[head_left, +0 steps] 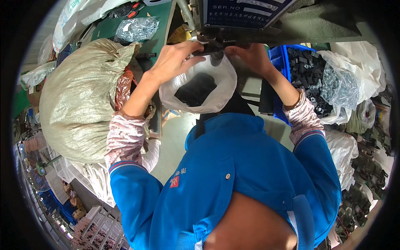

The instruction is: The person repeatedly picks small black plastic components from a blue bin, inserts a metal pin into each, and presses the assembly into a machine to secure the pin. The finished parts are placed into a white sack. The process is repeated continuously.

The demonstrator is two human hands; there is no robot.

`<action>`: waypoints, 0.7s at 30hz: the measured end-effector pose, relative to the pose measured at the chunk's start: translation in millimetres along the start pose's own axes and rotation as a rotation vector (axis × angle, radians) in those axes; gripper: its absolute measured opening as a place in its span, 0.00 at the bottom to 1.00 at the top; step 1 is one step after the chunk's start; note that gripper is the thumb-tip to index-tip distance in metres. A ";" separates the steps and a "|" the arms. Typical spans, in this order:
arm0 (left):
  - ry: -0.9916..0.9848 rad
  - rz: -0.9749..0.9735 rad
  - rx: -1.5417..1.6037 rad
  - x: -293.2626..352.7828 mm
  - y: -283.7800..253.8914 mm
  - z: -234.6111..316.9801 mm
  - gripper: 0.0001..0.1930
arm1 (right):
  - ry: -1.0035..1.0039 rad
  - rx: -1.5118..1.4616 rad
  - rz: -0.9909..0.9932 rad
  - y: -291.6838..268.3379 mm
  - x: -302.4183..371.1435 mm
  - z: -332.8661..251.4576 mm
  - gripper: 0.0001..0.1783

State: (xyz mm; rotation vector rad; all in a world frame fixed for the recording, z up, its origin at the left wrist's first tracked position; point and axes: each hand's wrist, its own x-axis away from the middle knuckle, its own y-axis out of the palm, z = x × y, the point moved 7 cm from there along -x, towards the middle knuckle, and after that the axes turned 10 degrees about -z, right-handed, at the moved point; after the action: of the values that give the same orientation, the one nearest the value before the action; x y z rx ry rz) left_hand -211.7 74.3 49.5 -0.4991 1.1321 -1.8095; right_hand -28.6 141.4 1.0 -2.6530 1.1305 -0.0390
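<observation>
Both my hands are raised to the dark tool head (217,56) of a machine. My left hand (177,58) is closed, thumb and fingers about a small black part (203,52) beside the tool. On the tool's other side, my right hand (252,57) has its fingertips pressed together at the same spot; what they grip is hidden by the machine and shadow. Below the hands hangs a white bag (227,89) with its mouth spread wide. Inside it lies a dark mass (196,88) whose pieces I cannot make out.
A machine body with a blue plate (246,14) overhangs the hands. At right stands a blue bin (280,60) of black parts (302,68) and a clear bag of metal pieces (338,85). A big woven sack (79,102) bulges at left, near a green table (160,29) carrying another clear bag (136,30).
</observation>
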 end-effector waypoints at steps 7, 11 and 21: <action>-0.074 0.078 0.304 60.3 18.6 25.1 0.14 | 0.095 -0.171 -0.148 33.4 28.2 -28.1 0.13; -0.285 0.309 0.520 92.3 57.7 39.9 0.11 | 0.032 0.163 -0.182 58.2 27.0 -18.1 0.22; -0.401 0.523 1.355 118.8 107.5 70.2 0.11 | 0.669 -1.037 -0.747 130.2 41.5 15.2 0.30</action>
State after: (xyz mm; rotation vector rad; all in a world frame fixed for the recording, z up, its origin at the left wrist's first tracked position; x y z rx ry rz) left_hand -168.6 -79.1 -22.6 0.2416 -0.3357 -1.4891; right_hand -89.7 28.7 -48.8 -4.0383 0.1193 -0.6877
